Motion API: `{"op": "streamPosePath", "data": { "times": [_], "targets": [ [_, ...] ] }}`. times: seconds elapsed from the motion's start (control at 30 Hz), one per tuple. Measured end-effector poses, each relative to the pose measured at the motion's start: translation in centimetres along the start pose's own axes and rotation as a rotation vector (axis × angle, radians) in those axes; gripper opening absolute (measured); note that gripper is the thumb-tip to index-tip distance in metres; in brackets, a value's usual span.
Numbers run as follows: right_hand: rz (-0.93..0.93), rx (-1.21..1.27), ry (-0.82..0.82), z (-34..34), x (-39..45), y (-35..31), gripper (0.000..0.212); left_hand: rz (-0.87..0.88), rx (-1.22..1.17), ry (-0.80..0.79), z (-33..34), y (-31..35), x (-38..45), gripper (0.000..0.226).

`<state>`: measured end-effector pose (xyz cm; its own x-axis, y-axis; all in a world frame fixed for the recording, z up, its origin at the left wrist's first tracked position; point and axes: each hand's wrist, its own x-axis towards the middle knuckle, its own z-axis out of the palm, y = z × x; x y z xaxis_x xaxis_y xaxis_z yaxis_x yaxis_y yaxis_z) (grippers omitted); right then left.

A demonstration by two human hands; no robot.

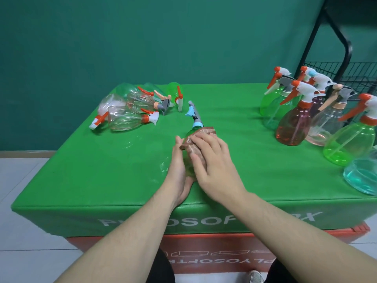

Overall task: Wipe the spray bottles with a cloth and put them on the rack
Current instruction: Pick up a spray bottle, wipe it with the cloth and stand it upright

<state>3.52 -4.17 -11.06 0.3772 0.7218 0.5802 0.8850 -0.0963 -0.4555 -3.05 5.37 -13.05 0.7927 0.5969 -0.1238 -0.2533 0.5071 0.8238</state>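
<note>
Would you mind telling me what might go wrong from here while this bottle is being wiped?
1. The green bottle lies on its side, cradled only by the left hand, while the right hand presses the brown cloth on it; being round, it may roll out of that grip.
2. The upright bottles stand crowded near the table's right edge; reaching toward the rack behind them could knock one over.
</note>
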Motion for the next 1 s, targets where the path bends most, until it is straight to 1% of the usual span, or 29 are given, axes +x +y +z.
{"op": "streamPosePath", "data": {
  "times": [0.1, 0.17, 0.23, 0.3, 0.37, 0.43, 0.53, 0.63, 0.67, 0.73, 0.77, 0.83, 0.87, 0.93, 1.0],
  "targets": [
    [0.125, 0.079, -0.042, -0.1, 2.0, 0.0, 0.045, 0.034, 0.019, 0.057, -0.1, -0.3, 0.2, 0.087],
    [0.182, 0.107, -0.097, -0.1, 3.3, 0.2, 0.042, 0.052, 0.038, 0.05, -0.3, -0.5, 0.4, 0.093],
    [0.231, 0.144, -0.147, 0.1, 4.4, 0.4, 0.042, 0.075, 0.024, 0.053, -0.4, -0.8, 0.5, 0.08],
    [0.322, 0.227, -0.164, -0.2, 5.3, 0.5, 0.042, 0.084, 0.012, 0.047, -0.4, -0.8, 0.6, 0.067],
    [0.419, 0.298, -0.176, -0.4, 5.9, 0.6, 0.042, 0.08, 0.011, 0.028, -0.5, -0.8, 0.6, 0.065],
    [0.443, 0.306, -0.176, -0.3, 5.9, 0.7, 0.041, 0.07, -0.011, 0.025, -0.5, -0.7, 0.5, 0.068],
    [0.352, 0.275, -0.117, 0.3, 4.7, 0.6, 0.041, 0.074, -0.043, 0.026, -0.6, -0.7, 0.3, 0.062],
    [0.21, 0.209, -0.084, 0.4, 2.6, 0.4, 0.048, 0.076, -0.077, 0.024, -0.5, -0.6, 0.1, 0.044],
    [0.174, 0.177, -0.087, 0.4, 1.8, 0.3, 0.049, 0.07, -0.079, 0.041, -0.6, -0.7, 0.2, 0.042],
    [0.113, 0.127, -0.087, 0.5, 0.4, 0.2, 0.05, 0.062, -0.065, 0.095, -0.7, -0.8, 0.4, 0.048],
    [0.081, 0.105, -0.086, 0.5, -0.3, 0.3, 0.05, 0.06, -0.057, 0.125, -0.6, -0.8, 0.5, 0.058],
    [0.023, 0.085, -0.085, 0.8, -1.7, 0.6, 0.051, 0.037, -0.084, 0.153, -0.1, -0.5, 0.2, 0.086],
    [0.009, 0.091, -0.088, 0.9, -2.3, 0.8, 0.051, 0.045, -0.092, 0.171, 0.1, -0.3, 0.2, 0.092],
    [0.0, 0.107, -0.087, 0.8, -3.3, 1.1, 0.05, 0.097, -0.083, 0.189, 0.3, -0.2, 0.0, 0.085],
    [0.002, 0.115, -0.083, 0.7, -3.9, 1.1, 0.051, 0.129, -0.071, 0.148, 0.5, -0.2, -0.2, 0.08]
  ]
}}
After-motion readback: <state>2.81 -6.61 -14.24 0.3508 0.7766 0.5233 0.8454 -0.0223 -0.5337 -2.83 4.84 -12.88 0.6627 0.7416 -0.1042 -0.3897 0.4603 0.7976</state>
